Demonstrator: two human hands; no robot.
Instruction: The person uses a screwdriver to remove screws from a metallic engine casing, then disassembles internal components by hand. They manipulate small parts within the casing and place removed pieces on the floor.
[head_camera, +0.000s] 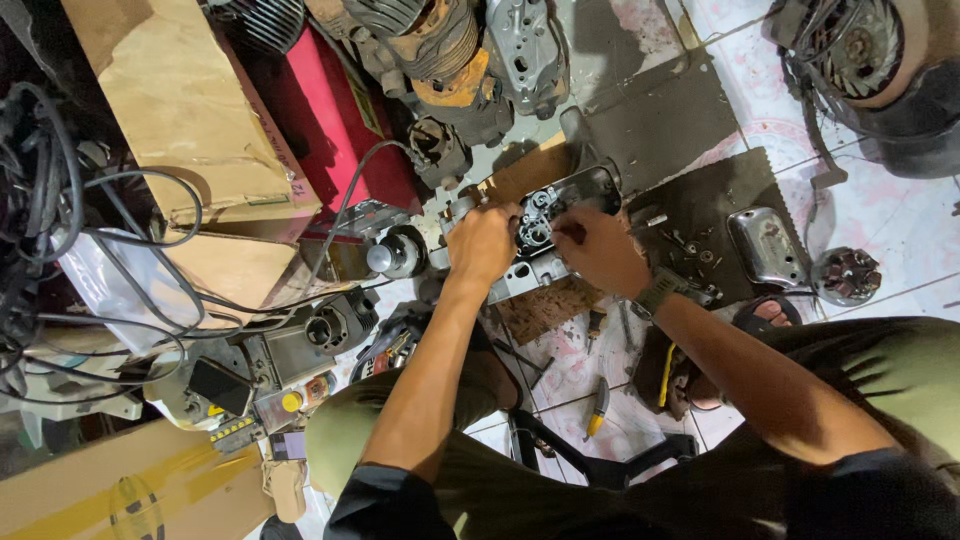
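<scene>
A grey metal engine housing (560, 205) lies on a wooden block (545, 300) on the floor, its open side up with dark inner parts showing. My left hand (482, 242) grips the housing's left side and steadies it. My right hand (598, 250), with a watch on the wrist, has its fingers pinched at the housing's middle; whatever small thing they hold is hidden.
A dark mat (700, 215) to the right carries several screws and a shiny metal cover (768, 245). A small rotor (846, 275) lies beyond it. Cardboard boxes (190, 120), tangled cables (120, 250), a red case (330, 115) and engine parts (450, 60) crowd the left and top. Screwdrivers (597, 405) lie near my knees.
</scene>
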